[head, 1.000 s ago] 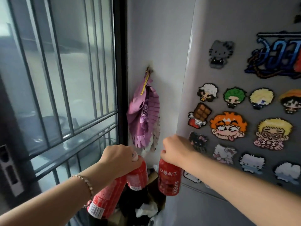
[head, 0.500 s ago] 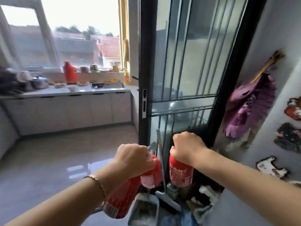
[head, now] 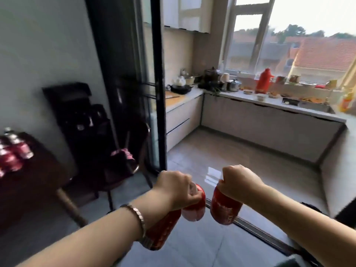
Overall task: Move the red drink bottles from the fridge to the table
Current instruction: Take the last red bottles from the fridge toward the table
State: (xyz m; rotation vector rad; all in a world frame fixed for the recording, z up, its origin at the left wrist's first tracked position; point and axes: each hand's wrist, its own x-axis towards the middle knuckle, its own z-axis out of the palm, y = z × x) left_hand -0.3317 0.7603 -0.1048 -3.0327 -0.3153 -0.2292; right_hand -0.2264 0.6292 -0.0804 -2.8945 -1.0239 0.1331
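Gripping two red drink bottles [head: 179, 220] by their necks, I see my left hand [head: 176, 187]; right hand [head: 240, 182] clasps one glossy cylindrical bottle [head: 224, 208].

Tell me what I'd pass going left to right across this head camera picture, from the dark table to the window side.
Red drink bottles on the table → dark wooden table → chair → black door frame → left hand holding two red bottles → right hand holding one red bottle → red thermos on the counter.
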